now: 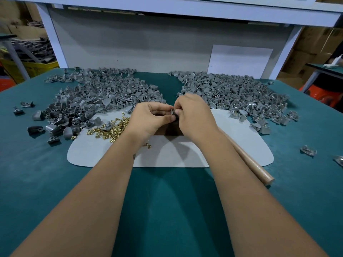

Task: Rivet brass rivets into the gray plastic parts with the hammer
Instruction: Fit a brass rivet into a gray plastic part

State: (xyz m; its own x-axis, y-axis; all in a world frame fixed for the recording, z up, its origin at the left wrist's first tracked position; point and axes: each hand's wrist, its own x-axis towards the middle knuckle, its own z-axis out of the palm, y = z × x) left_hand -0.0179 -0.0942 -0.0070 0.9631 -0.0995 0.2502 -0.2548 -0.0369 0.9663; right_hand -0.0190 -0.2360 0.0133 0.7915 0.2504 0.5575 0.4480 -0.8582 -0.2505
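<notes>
While your left hand point(148, 119) and right hand point(194, 115) meet above the pale mat point(167, 154), both pinch one gray plastic part point(172, 112) between fingertips; brass rivets point(109, 128) lie scattered left of them; the hammer handle point(254, 164) rests under your right forearm; gray piles point(104, 95) flank the green counter point(167, 201).
</notes>
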